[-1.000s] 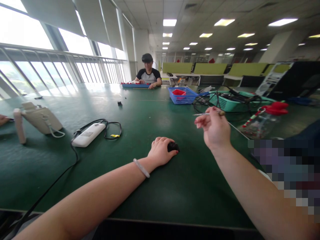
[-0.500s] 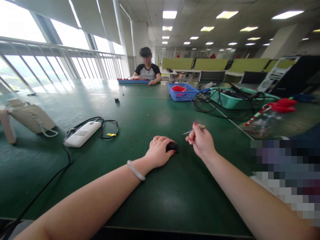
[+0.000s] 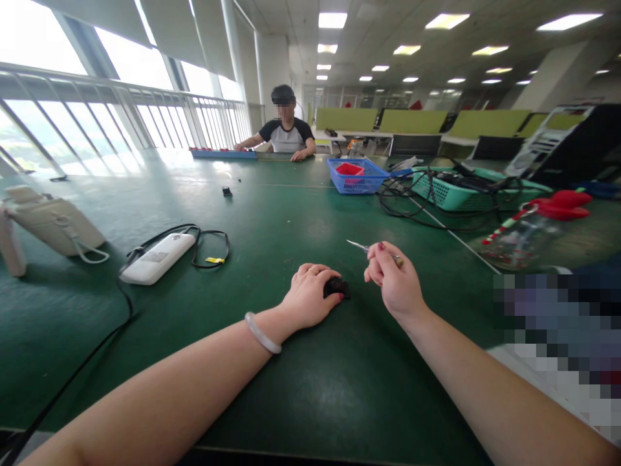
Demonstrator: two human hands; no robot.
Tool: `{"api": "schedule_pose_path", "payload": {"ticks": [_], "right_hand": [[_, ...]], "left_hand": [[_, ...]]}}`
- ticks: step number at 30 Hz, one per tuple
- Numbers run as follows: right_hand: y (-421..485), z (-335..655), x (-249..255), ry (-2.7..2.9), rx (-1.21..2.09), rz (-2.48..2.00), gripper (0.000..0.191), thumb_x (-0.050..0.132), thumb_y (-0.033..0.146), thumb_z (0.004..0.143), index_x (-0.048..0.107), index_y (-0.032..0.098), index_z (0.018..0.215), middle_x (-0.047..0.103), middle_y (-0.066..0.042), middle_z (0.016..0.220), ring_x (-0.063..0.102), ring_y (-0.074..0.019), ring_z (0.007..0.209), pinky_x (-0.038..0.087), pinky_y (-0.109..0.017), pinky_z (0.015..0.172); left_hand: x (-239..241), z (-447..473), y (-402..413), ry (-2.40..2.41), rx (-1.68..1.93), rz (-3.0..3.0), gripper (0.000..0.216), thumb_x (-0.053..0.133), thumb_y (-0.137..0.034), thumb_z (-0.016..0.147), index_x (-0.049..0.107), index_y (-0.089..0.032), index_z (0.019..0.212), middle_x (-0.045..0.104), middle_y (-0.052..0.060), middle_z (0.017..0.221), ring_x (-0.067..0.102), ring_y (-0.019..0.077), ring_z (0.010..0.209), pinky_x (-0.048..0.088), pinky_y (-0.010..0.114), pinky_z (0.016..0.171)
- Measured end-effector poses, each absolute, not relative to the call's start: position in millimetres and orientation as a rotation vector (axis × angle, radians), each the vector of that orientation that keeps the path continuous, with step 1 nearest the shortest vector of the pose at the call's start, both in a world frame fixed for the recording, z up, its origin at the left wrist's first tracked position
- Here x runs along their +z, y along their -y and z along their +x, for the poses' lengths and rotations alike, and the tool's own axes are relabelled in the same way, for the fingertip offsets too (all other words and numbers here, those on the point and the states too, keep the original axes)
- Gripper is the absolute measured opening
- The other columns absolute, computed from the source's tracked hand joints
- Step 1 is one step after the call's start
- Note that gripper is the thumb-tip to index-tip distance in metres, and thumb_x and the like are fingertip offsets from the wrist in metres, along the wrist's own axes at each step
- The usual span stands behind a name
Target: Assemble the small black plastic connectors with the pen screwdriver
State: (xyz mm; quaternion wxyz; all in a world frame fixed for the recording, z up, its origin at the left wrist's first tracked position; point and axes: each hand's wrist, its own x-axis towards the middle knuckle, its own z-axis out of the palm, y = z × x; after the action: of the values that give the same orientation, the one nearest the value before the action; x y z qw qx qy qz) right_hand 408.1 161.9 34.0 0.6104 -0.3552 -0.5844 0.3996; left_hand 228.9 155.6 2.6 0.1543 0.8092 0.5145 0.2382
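Right hand (image 3: 398,285) with screwdriver (image 3: 372,250) lowered; left hand (image 3: 310,296) grips black part (image 3: 336,287).

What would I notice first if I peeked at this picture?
Two bare arms reaching over a green table. The left hand grips a small black part, and the right hand beside it pinches a thin tool. Far across, a person sits at the table.

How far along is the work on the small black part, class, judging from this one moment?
Done: the left hand pins the small black part to the green table, and the right hand has the thin screwdriver gripped. In hand: the tip points left, raised above the part, not touching it. Left: tool and part have not yet met, so the work on the part itself.
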Motion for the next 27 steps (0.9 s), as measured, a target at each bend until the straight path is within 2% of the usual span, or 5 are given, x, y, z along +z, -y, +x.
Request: {"api": "schedule_pose_path", "payload": {"ticks": [4, 7, 11, 20, 27], "right_hand": [[-152.5, 415.1, 36.6, 1.543, 0.626, -0.865, 0.044, 0.046, 0.059, 0.094, 0.069, 0.023, 0.086, 0.045, 0.003, 0.052, 0.043, -0.0127, 0.049, 0.036, -0.027, 0.048], [-145.4, 418.8, 40.3, 1.65, 0.421, -0.861, 0.053, 0.041, 0.059, 0.096, 0.069, 0.022, 0.072, 0.049, 0.0, 0.052, 0.044, -0.0131, 0.048, 0.031, -0.028, 0.047], [-138.7, 418.7, 43.2, 1.733, 0.284, -0.795, 0.057, 0.04, 0.056, 0.097, 0.06, 0.021, 0.056, 0.05, -0.001, 0.047, 0.046, -0.013, 0.045, 0.033, -0.029, 0.047], [-138.6, 414.4, 39.5, 1.901, 0.113, -0.741, 0.048, 0.038, 0.04, 0.1, 0.058, 0.021, 0.06, 0.059, -0.002, 0.055, 0.054, -0.0142, 0.051, 0.04, -0.029, 0.053], [-135.5, 411.0, 44.1, 2.038, -0.048, -0.645, 0.034, 0.042, 0.027, 0.096, 0.055, 0.022, 0.065, 0.058, -0.001, 0.057, 0.05, -0.0139, 0.053, 0.039, -0.03, 0.056]], "left_hand": [[2.4, 228.4, -155.8, -1.497, 0.714, 2.304, 0.042, 0.065, -0.036, 0.082, 0.061, -0.024, 0.122, 0.061, 0.007, 0.128, 0.043, 0.0294, 0.128, 0.035, 0.047, 0.111], [2.9, 228.4, -156.3, -1.485, 0.713, 2.309, 0.035, 0.067, -0.033, 0.081, 0.064, -0.025, 0.115, 0.062, 0.006, 0.125, 0.046, 0.0288, 0.126, 0.036, 0.046, 0.11], [2.5, 228.1, -157.3, -1.474, 0.721, 2.304, 0.031, 0.067, -0.034, 0.082, 0.067, -0.025, 0.111, 0.063, 0.006, 0.123, 0.047, 0.0285, 0.125, 0.037, 0.046, 0.11], [-0.4, 227.5, -158.1, -1.471, 0.725, 2.325, 0.032, 0.066, -0.036, 0.083, 0.066, -0.025, 0.112, 0.063, 0.006, 0.124, 0.047, 0.0285, 0.125, 0.038, 0.046, 0.108], [0.6, 227.0, -157.7, -1.464, 0.711, 2.351, 0.03, 0.065, -0.036, 0.084, 0.066, -0.025, 0.111, 0.063, 0.006, 0.124, 0.047, 0.0278, 0.125, 0.037, 0.044, 0.11]]}}
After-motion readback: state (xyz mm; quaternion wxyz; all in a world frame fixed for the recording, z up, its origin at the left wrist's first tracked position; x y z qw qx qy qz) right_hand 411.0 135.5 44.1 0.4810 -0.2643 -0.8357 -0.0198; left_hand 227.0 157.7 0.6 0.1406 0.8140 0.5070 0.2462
